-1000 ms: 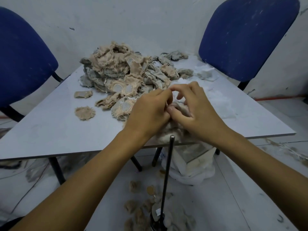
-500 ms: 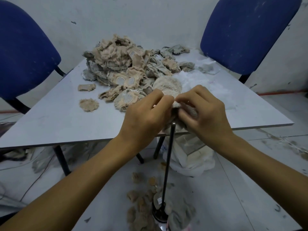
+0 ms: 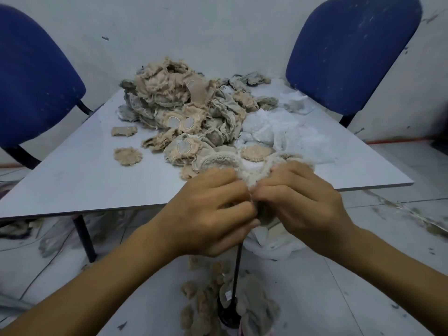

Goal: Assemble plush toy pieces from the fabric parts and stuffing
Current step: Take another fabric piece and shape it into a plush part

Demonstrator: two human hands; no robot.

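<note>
Head view, desk (image 3: 72, 180): grey top, carries fabric pile (image 3: 184, 110) and white stuffing (image 3: 288, 132).
Plush piece (image 3: 252, 170): over desk's near edge, atop black rod (image 3: 236, 275).
Left hand (image 3: 208, 212): grip pinches plush piece.
Right hand (image 3: 303, 204): grip pinches plush piece.

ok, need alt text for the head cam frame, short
Left hand and right hand together grip a fuzzy plush piece over the top of an upright black rod, at the near edge of a white table. Behind lie a pile of tan fabric parts and white stuffing.
</note>
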